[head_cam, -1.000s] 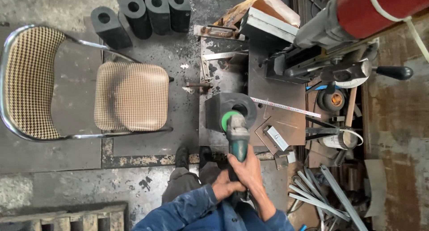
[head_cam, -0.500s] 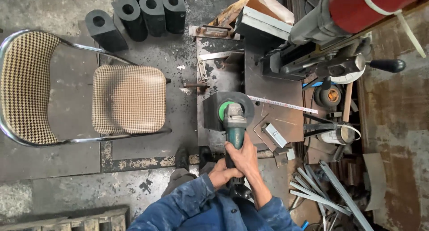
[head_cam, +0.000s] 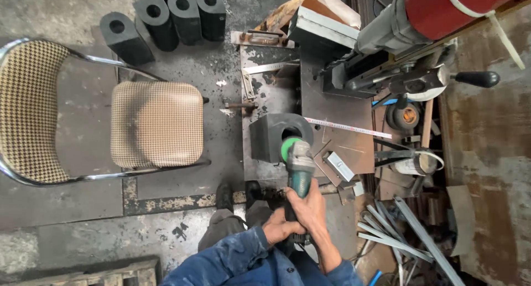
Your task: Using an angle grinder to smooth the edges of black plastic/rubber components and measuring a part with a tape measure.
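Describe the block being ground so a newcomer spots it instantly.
Find the steel plate right of the checked chair. The dark block sits at its near left, the green grinder at its hole. Unlike the blocks on the floor, it's alone on the plate.

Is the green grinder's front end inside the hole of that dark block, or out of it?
Inside, or right at its mouth. The green grinder, held by the right hand and left hand, has its head at the round hole of the dark block.

Matt green plastic grinder [head_cam: 299, 170], dull dark metal block [head_cam: 271, 136], scuffed steel plate [head_cam: 337, 106], woven cloth chair seat [head_cam: 156, 123] with glossy chrome frame, rough concrete floor [head_cam: 66, 236]
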